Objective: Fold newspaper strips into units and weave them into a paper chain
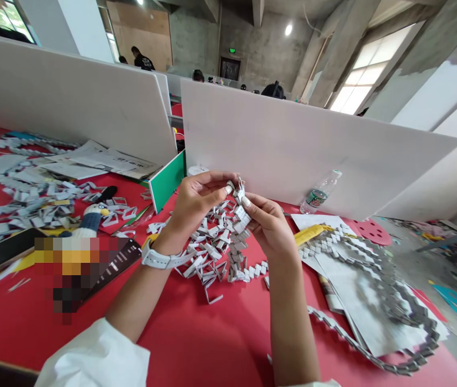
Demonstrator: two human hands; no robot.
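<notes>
In front of me, both hands are raised over the red table, at the upper end of a zigzag chain of folded paper links. My left hand, with a white watch at its wrist, pinches a small paper piece at the tip of the chain. My right hand grips the chain just below that tip between thumb and fingers. From there the chain hangs down to the table and runs right, behind my right forearm. A heap of loose folded paper strips lies beneath my hands.
A long paper chain curves over paper sheets at the right. White partitions stand behind, with a plastic bottle before one. At the left lie more folded strips, newspapers, a knitted doll and a phone.
</notes>
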